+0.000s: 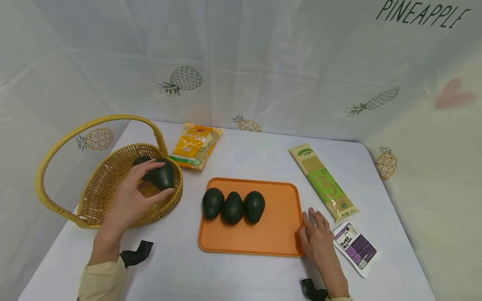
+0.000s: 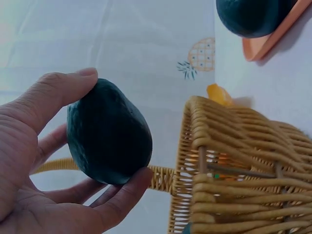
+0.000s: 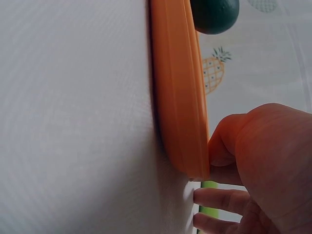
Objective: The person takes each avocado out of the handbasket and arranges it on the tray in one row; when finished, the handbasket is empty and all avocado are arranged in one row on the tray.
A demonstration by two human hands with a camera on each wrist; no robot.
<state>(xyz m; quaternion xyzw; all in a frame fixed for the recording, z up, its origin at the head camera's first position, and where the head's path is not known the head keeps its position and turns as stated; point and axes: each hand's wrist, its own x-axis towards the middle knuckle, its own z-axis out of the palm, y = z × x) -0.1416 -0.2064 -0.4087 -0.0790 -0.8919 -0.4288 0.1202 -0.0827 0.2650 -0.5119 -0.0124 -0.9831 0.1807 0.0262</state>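
My left hand (image 1: 132, 196) grips a dark green avocado (image 1: 163, 174) between thumb and fingers over the right side of the wicker basket (image 1: 101, 188). In the left wrist view this avocado (image 2: 109, 131) is held clear of the basket's woven rim (image 2: 229, 126). Another avocado (image 1: 141, 160) shows in the basket, partly hidden behind the hand. Relaxed fingers of my right hand (image 1: 320, 240) touch the right edge of the orange tray (image 1: 278, 221), with the thumb at its rim (image 3: 197, 112) in the right wrist view. Three avocados (image 1: 232, 208) lie side by side on the tray's left half.
A yellow-orange food packet (image 1: 197, 146) lies beside the basket at the back. Right of the tray lie a green and tan noodle packet (image 1: 324, 182) and a white and purple pouch (image 1: 357, 248). The basket's tall arched handle (image 1: 56, 154) rises at the left.
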